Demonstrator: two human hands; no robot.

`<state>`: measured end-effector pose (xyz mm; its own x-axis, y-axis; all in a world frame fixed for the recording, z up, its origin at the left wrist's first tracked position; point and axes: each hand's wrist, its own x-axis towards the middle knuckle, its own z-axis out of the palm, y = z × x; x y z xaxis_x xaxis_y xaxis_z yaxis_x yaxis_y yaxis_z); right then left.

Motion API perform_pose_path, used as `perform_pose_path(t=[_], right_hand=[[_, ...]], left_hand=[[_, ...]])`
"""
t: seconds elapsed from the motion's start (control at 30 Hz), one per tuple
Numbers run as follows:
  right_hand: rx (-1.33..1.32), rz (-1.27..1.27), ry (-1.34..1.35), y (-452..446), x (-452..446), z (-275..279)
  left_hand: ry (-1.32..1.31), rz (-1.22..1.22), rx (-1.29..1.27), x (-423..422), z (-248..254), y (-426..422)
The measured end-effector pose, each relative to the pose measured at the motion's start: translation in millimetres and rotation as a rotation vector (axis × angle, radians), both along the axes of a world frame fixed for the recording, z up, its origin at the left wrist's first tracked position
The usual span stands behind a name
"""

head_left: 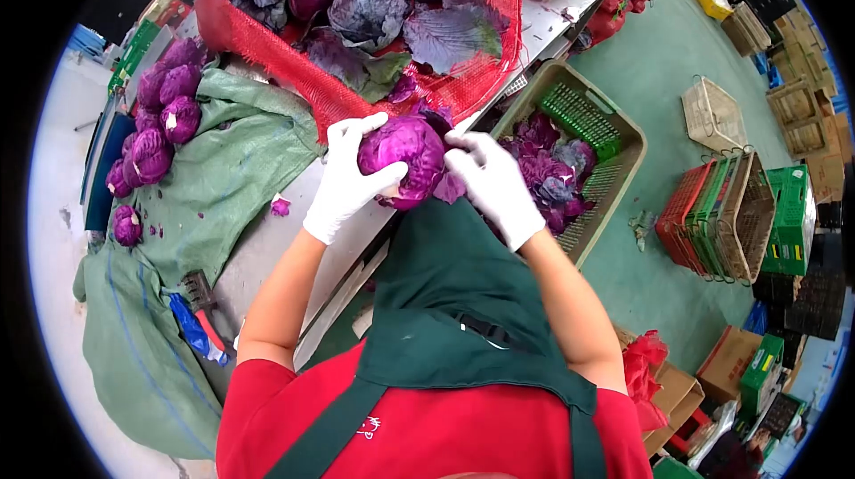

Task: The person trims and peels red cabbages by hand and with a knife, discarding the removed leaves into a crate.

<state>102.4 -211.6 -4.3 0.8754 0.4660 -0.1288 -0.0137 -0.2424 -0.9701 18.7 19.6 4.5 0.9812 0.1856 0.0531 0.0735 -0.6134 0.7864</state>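
Observation:
A purple cabbage is held in front of my apron, near the table edge. My left hand, in a white glove, grips it from the left with thumb and fingers spread around it. On the other side my gloved right hand has its fingers closed at a dark outer leaf of the same head; the fingertips are partly hidden. Beyond both hands lies an opened red mesh sack holding several cabbages with dark, loose outer leaves.
A beige crate with purple leaves stands at right, below the table. Several peeled cabbages sit at left by a green cloth. A red-handled tool lies there too. Stacked crates stand on the floor.

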Motion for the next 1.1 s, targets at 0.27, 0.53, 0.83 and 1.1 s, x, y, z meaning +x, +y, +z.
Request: perform_pose_path(t=[0.27,0.53,0.83,1.1], right_hand=[[0.144,0.095,0.173,13,-5,-7],[0.118,0.119,0.293,8,1,11],[0.169,0.074,0.379,12,-2,14],[-0.028,-0.03,-0.091,-6,1,-32]], left_hand=[[-0.099,0.126,-0.313,8,-1,-15],[-0.278,0.068,0.089,1,0,-28],[-0.26,0.077,0.073,-8,1,-34],[-0.332,0.054,-0.01,-16,-5,-17]])
